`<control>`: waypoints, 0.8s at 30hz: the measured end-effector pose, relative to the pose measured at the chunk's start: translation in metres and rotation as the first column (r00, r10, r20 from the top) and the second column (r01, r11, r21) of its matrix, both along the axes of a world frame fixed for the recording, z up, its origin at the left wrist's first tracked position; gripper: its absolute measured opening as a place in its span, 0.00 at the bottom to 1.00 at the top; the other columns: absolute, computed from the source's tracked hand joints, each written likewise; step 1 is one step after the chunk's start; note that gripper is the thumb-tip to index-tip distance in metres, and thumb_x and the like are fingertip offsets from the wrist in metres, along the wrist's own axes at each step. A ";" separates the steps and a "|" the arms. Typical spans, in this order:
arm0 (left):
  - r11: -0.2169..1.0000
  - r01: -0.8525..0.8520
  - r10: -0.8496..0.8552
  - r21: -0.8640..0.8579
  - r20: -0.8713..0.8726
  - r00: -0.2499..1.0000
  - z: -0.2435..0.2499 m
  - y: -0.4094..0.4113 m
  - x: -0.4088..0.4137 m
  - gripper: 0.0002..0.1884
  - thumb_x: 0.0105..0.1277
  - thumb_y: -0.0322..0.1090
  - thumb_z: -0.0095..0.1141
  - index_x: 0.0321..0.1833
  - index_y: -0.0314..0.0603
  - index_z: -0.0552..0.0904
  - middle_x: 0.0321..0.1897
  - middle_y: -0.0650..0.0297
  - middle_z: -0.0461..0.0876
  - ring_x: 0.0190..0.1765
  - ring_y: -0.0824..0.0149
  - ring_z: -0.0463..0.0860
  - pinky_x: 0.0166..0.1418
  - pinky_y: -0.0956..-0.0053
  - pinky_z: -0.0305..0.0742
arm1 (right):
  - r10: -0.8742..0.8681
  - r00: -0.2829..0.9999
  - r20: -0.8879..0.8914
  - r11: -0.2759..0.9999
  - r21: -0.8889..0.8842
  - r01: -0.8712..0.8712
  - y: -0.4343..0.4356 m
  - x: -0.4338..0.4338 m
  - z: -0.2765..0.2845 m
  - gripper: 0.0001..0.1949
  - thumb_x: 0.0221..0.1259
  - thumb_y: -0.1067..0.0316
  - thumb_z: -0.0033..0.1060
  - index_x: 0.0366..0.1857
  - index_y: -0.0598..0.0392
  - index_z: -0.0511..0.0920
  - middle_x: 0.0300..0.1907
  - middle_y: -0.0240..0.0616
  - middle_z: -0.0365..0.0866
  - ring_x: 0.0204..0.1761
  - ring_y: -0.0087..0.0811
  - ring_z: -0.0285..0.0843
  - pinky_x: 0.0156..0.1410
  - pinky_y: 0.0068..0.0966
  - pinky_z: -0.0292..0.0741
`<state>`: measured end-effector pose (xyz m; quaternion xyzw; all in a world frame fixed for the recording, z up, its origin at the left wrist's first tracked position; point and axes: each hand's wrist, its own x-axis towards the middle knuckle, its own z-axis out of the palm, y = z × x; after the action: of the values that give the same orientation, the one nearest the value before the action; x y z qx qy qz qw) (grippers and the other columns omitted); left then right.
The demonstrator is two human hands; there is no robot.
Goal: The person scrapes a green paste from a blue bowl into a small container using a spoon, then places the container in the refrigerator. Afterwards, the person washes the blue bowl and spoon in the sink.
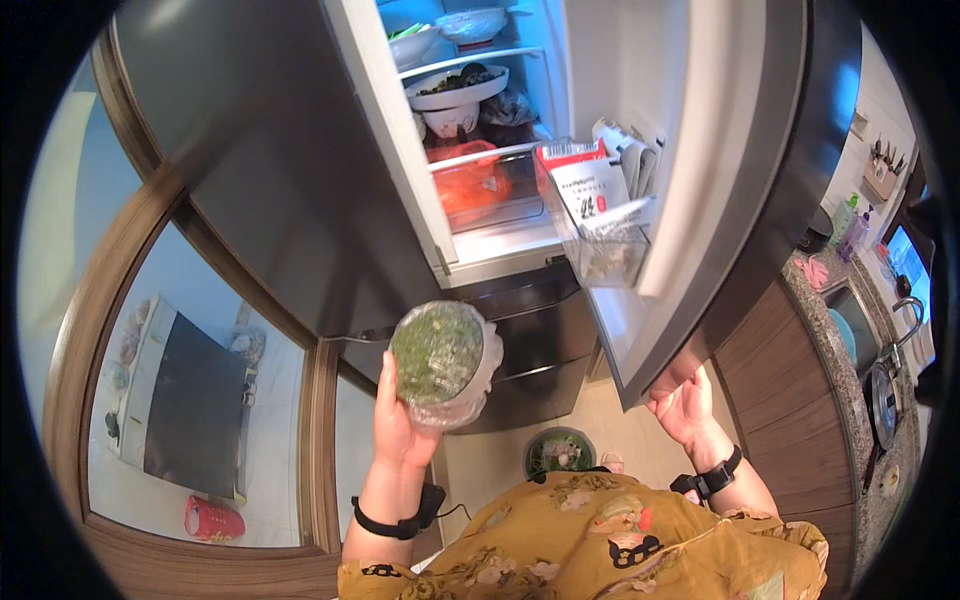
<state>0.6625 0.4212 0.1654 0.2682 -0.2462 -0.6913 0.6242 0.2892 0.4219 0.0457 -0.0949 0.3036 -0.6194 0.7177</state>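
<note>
My left hand [405, 427] holds a bowl of chopped greens [439, 356] covered with clear plastic film, its fingers mostly hidden behind the bowl. At the lower corner of the refrigerator door [739, 247], my right hand [681, 409] touches the edge from below, fingers partly hidden behind it. That door stands wide. Inside the refrigerator, a film-covered bowl [471, 27] sits on the upper shelf [472, 61]. Below it, a white dish of dark food [457, 88] rests on a patterned bowl [450, 120]. An orange plastic bag [469, 191] lies at the bottom.
A clear door bin [611, 262] holds printed packets [589, 187]. On the floor near my feet stands a basin with greens [559, 454]. Right of the door runs a granite counter [832, 330] with a sink [855, 315] and a pan [881, 409]. A wood-framed glass panel [322, 442] stands at left.
</note>
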 end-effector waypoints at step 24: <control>0.942 -0.290 0.327 -0.168 0.269 0.906 0.267 -0.339 -0.120 0.28 0.74 0.59 0.41 0.67 0.48 0.69 0.62 0.53 0.75 0.61 0.47 0.76 0.60 0.41 0.73 | 0.074 0.996 0.048 0.997 -0.016 -0.073 -0.051 -0.087 0.027 0.15 0.68 0.54 0.43 0.33 0.49 0.80 0.36 0.33 0.87 0.37 0.39 0.85 0.40 0.39 0.80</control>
<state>0.5420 0.0822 0.4329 0.3638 -0.3328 -0.5196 0.6978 0.2017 0.3707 0.0729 -0.0959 0.2779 -0.5969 0.7465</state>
